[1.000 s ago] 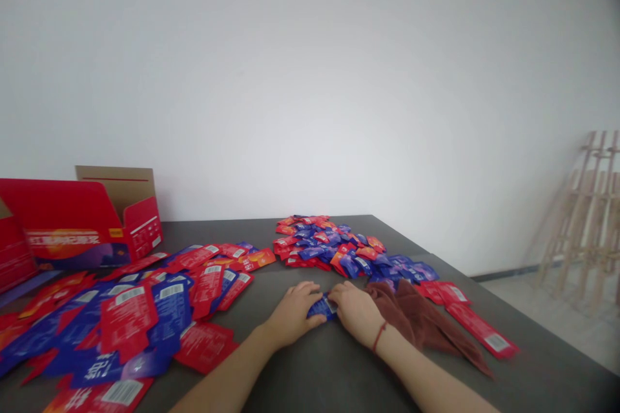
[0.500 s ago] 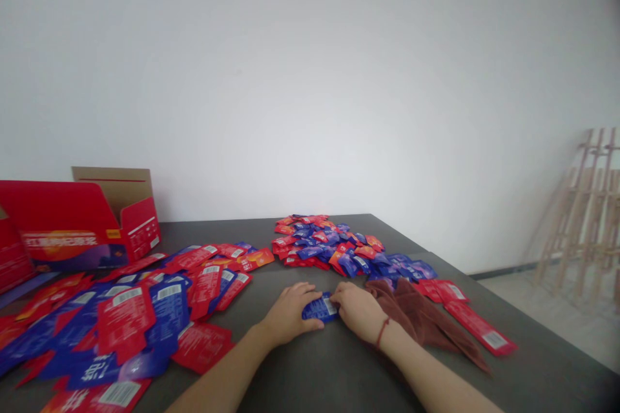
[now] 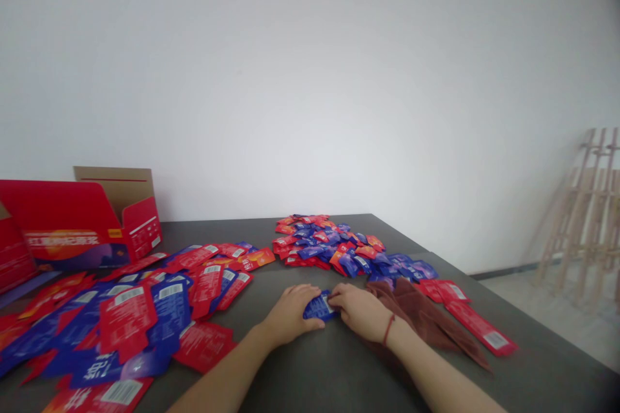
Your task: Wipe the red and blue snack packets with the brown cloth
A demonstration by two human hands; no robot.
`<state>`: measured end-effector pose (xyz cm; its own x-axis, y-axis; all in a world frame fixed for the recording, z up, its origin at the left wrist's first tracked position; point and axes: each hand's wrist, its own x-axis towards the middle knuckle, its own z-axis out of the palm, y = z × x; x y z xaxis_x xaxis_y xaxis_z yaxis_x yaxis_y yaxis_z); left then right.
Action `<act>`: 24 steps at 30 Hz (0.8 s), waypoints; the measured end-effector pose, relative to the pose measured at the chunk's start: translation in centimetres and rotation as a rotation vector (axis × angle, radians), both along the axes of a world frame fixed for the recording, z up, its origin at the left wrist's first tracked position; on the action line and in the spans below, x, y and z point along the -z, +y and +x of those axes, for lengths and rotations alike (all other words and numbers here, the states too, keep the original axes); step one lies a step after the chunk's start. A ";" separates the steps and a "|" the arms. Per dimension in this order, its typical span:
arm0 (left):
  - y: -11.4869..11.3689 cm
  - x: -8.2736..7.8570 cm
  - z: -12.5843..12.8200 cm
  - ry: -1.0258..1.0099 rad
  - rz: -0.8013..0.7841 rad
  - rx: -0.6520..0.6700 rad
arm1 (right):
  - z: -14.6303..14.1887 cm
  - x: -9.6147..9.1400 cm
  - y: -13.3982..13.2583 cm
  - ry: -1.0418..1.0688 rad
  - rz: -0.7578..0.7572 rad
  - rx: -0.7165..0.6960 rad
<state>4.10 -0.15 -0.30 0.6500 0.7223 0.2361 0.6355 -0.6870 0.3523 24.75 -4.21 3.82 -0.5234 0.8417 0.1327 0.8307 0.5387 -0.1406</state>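
Note:
Both hands rest on the dark table and meet over a small blue sachet. My left hand lies over the sachet's left side, fingers curled onto it. My right hand, a red string at its wrist, pinches the sachet's right end. Beyond the hands lies a heap of small red and blue sachets. To the left spreads a pile of larger flat red and blue packets.
An open red carton stands at the back left. A dark red cloth lies just right of my right hand, with red packets past it. Wooden frames lean against the wall at far right.
The hands stay on the blue sachet; my right hand has shifted slightly, and the sachet has turned a little between the fingers.

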 end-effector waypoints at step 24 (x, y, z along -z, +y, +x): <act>0.4 0.3 0.1 -0.009 -0.005 -0.054 | -1.9 1.2 1.1 0.104 0.026 0.273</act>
<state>4.16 0.24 -0.65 0.6078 0.7574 0.2385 0.6684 -0.6501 0.3614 22.89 -3.06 2.65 -0.2608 0.9451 0.1969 0.9271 0.3021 -0.2218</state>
